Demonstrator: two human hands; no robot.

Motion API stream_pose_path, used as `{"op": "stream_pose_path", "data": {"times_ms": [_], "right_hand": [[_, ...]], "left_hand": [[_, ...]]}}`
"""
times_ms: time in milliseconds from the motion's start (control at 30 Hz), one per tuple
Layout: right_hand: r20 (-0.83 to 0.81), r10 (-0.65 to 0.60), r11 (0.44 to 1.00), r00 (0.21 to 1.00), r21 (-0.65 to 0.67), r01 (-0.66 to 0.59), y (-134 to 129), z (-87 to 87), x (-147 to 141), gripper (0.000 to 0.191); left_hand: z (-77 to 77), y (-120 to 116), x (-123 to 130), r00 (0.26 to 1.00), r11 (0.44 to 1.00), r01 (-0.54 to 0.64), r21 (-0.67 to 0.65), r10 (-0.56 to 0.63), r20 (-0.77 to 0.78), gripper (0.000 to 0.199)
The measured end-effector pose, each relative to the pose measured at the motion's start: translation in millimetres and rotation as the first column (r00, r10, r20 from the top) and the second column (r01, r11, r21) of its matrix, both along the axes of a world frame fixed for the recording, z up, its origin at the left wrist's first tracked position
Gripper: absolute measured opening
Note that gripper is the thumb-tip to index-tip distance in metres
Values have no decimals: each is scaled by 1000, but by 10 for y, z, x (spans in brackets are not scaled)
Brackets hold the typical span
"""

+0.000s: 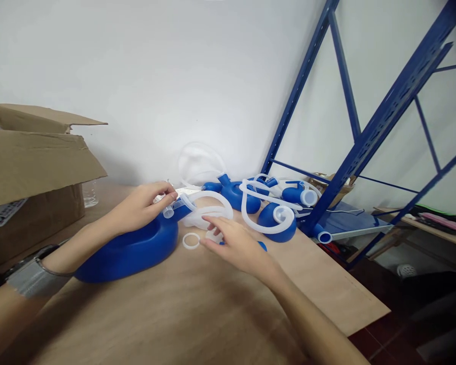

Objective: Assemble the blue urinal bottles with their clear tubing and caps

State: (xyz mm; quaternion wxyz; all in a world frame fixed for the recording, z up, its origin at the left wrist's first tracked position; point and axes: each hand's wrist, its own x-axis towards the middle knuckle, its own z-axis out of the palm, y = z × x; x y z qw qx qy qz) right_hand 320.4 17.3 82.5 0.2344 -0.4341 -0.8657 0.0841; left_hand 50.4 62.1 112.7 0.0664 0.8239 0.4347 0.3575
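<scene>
My left hand is closed at the neck of a large blue plastic bottle lying on its side. Its fingers and thumb pinch a clear plastic connector, partly hidden by the fingertips. From the bottle's neck a white corrugated hose loops to the right. My right hand hovers over the table with fingers apart, holding nothing I can see. Just left of its thumb lies a white ring. Small white and blue parts sit partly hidden behind that hand.
More blue bottles with white hoses crowd the table's back right, against a blue metal rack. An open cardboard box stands at left, with a clear container beside it. The wooden tabletop ends at right.
</scene>
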Motion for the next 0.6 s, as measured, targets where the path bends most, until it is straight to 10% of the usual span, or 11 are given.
{"op": "stream_pose_path", "data": {"times_ms": [233,600], "right_hand": [[288,14,837,957,520,-169,413,142,-524,40],[315,45,834,948,511,-209,733,10,-938,31]], "left_hand": [[-89,110,-128,997,980,-69,-187,65,-32,59],[-16,190,-281,972,939,-84,-333,3,-234,50]]}}
